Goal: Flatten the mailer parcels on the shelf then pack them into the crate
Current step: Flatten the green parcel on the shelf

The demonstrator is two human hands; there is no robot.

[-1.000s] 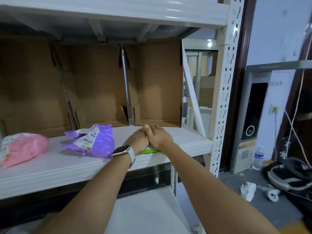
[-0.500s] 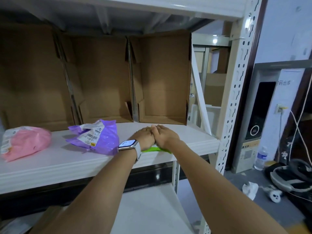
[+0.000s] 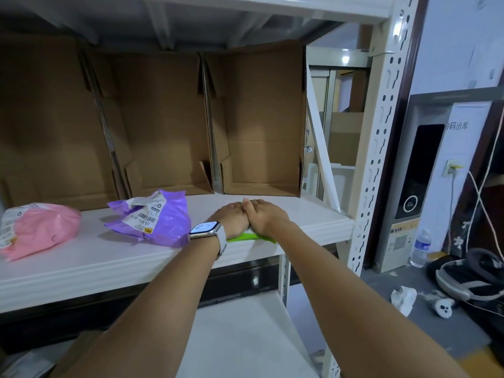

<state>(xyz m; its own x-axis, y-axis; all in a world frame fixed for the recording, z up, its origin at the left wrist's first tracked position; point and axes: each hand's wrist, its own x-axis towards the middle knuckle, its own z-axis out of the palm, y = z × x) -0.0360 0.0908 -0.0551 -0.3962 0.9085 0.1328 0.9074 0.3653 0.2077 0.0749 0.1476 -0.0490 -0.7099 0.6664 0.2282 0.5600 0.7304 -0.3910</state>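
A green mailer (image 3: pixel 245 237) lies flat near the front edge of the white shelf (image 3: pixel 95 257); only its near edge shows. My left hand (image 3: pixel 231 218), with a watch on the wrist, and my right hand (image 3: pixel 266 216) rest side by side, palms down, pressing on it. Just left of my left wrist sits a puffy purple mailer (image 3: pixel 163 222) with a crumpled label. At the shelf's far left is a pink mailer (image 3: pixel 43 227), also puffy. No crate is in view.
Open cardboard boxes (image 3: pixel 261 126) stand on their sides along the back of the shelf. A perforated steel upright (image 3: pixel 379 132) bounds the shelf on the right. A lower white shelf (image 3: pixel 240 336) is below. A water bottle (image 3: pixel 421 248), cables and crumpled paper lie on the floor at right.
Both hands stay pressed together on the green mailer. Only my view has shifted slightly; the purple and pink mailers have not moved.
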